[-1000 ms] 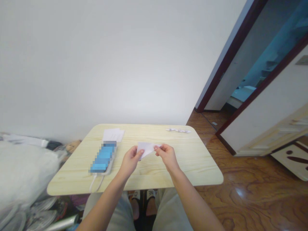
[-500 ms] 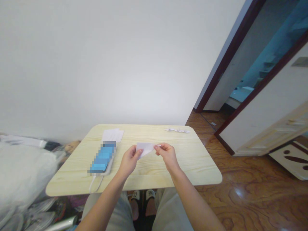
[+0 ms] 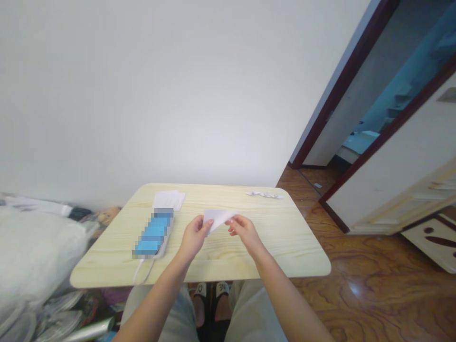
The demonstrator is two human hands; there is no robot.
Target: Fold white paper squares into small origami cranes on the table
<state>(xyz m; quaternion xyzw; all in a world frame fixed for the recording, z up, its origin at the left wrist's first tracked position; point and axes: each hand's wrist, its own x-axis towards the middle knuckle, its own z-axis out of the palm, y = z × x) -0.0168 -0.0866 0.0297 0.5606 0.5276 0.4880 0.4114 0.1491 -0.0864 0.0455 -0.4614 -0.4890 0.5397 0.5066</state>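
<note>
A small piece of white paper (image 3: 215,218), with a slanted edge tapering to the right, is held above the middle of the table (image 3: 249,263). My left hand (image 3: 194,233) pinches its left side between thumb and fingers. At the narrow right end, the thumb and fingers of my right hand (image 3: 244,230) close on the paper. Some white sheets (image 3: 167,199) lie at the table's back left. Near the back right edge rests a row of small twisted white paper pieces (image 3: 264,194).
On the left of the table a phone (image 3: 154,233) with a blurred screen lies on a white block, and a white cable (image 3: 138,271) runs off the front edge. A wall (image 3: 213,95) rises behind. White bags (image 3: 39,251) crowd the left; a doorway (image 3: 320,128) opens at right.
My right fingers have moved slightly left and down along the paper's right end. The paper's right part now shows as a longer slanted point. My left hand keeps its hold.
</note>
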